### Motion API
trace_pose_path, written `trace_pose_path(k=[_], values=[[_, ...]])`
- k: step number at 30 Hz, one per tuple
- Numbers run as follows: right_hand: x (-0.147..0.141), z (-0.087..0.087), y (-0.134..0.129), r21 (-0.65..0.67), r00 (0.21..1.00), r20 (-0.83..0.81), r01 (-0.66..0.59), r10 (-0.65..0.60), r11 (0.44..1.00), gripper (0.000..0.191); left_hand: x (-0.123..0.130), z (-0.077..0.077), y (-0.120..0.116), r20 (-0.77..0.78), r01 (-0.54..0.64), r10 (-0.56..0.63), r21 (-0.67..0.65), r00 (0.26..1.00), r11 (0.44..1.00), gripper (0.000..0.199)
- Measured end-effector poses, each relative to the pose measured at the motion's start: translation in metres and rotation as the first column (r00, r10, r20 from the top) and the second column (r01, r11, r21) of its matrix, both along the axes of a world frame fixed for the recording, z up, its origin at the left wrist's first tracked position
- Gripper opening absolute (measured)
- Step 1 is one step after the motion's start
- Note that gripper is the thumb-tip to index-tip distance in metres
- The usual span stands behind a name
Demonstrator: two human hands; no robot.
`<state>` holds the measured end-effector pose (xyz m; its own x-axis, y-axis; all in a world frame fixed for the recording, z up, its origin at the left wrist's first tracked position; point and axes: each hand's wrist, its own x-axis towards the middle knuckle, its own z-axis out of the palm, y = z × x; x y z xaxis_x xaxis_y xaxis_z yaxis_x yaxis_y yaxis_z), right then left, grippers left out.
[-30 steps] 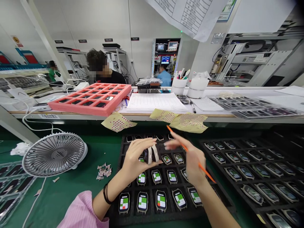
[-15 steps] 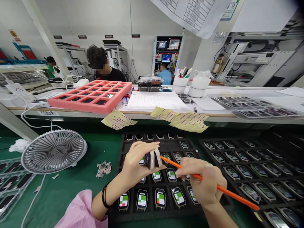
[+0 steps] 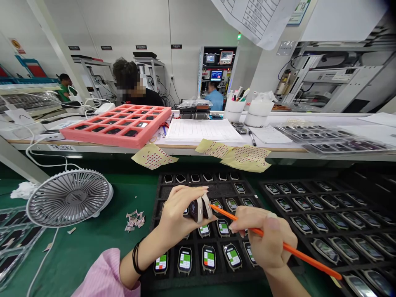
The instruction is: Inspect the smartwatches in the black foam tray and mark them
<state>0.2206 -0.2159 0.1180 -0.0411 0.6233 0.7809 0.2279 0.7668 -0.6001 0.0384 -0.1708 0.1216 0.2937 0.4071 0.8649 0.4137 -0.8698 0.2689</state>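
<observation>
My left hand [image 3: 176,210] is closed round two strapless smartwatches [image 3: 199,210], held on edge side by side with their light rims facing right. In my right hand [image 3: 270,235] is a slim orange stick [image 3: 312,262], gripped partway along. Its thin end points left and meets the side of the right-hand watch; whether it touches or stops just short, I cannot tell. Beneath both hands lies a black foam tray [image 3: 213,190] with rows of smartwatches, several showing green and white screens, some with a red or orange block.
A second black tray of watches [image 3: 335,222] lies at the right. On the green mat are a grey fan [image 3: 76,198] and small pink-and-white scraps [image 3: 135,220]. A pink foam tray [image 3: 136,140], papers [image 3: 204,131] and a pen cup [image 3: 233,110] stand on the shelf. People work beyond.
Both hands keep their hold and almost the same position. The stick's rear end has shifted slightly right and down, and the two watches have turned a little.
</observation>
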Motion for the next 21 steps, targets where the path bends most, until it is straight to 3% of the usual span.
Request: trace_pose_path(k=[3, 9, 21], values=[[-0.0023, 0.0034, 0.0007, 0.023, 0.992, -0.117, -0.037, 0.039, 0.999, 0.054, 0.0002, -0.0011, 0.0003, 0.000, 0.005, -0.005, -0.001, 1.000, 1.000, 0.045], [-0.0003, 0.0041, -0.0017, -0.001, 0.996, -0.074, -0.041, 0.041, 0.999, 0.056, 0.0022, 0.0011, -0.0007, -0.016, -0.025, 0.024, -0.073, 1.000, 0.997, 0.041], [-0.0039, 0.0021, 0.0017, 0.021, 0.991, -0.023, -0.133, 0.133, 0.991, 0.052, 0.0022, 0.0025, -0.0015, -0.013, -0.008, 0.008, -0.074, 1.000, 0.997, 0.040]])
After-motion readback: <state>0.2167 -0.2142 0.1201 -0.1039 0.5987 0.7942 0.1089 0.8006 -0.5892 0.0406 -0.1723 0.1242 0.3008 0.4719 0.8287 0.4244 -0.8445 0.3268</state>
